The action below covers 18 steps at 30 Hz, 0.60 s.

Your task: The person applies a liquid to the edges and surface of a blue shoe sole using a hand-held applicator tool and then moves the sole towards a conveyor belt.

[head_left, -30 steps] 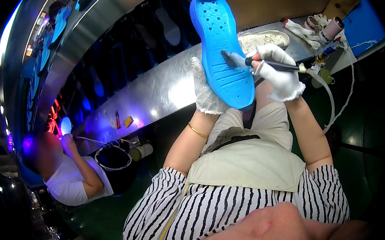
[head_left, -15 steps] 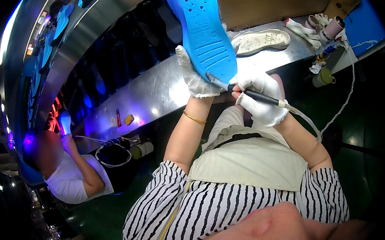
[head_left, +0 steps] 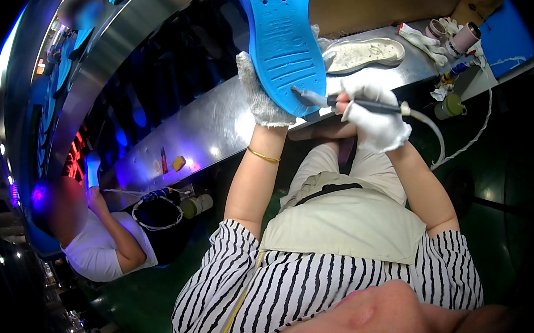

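A blue shoe sole point(head_left: 284, 54), with holes near its top and ridges across its lower half, is held up over the bench. My left hand point(head_left: 261, 99), in a white glove, grips it from behind along its left side; fingertips also show past its right edge. In my right hand point(head_left: 379, 128), gloved with bare fingertips, is a brush point(head_left: 371, 106) with a black handle and a pale tube at its back end. The brush's flat grey tip rests against the lower end of the sole, near the right edge.
The metal bench point(head_left: 205, 124) holds a white sole point(head_left: 367, 54), a white glove point(head_left: 420, 43) and spools point(head_left: 465, 39). A green container point(head_left: 449, 107) hangs beside it. Left along the bench lie a yellow block point(head_left: 179, 163) and a red-handled tool point(head_left: 164, 160). A person point(head_left: 108, 245) works there.
My right hand has moved right and slightly up, shifting the brush tip farther up the sole. The sole and my left hand have shifted a little. A blurred shape has appeared at the top left.
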Tool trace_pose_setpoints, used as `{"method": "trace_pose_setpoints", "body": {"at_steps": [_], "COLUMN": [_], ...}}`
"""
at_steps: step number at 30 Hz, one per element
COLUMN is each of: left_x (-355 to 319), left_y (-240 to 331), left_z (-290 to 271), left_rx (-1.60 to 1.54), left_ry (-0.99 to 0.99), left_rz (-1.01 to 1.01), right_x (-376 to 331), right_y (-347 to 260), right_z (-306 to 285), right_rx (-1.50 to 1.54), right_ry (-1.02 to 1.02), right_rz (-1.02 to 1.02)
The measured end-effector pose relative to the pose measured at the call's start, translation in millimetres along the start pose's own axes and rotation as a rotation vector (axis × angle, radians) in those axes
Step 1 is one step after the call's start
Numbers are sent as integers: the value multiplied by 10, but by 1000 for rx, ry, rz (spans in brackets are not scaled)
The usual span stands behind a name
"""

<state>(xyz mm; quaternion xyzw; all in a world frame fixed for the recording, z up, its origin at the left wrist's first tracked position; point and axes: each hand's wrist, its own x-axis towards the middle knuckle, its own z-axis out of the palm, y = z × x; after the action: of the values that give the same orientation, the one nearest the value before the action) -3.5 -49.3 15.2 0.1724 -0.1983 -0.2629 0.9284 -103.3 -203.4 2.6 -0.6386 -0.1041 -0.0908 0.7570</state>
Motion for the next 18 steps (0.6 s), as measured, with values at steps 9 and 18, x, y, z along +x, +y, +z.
{"method": "trace_pose_setpoints", "body": {"at_steps": [9,18], "left_x": [47,143], "left_y": [109,285], "left_z": [-29,-105], "left_rx": [-111,45], "left_ry": [-110,-86], "left_rz": [-97,-129], "right_x": [22,-151], "right_y": [-12,61], "right_z": [3,-26], "right_rx": [-97,157], "right_ry": [-34,-76], "right_rz": [88,119]}}
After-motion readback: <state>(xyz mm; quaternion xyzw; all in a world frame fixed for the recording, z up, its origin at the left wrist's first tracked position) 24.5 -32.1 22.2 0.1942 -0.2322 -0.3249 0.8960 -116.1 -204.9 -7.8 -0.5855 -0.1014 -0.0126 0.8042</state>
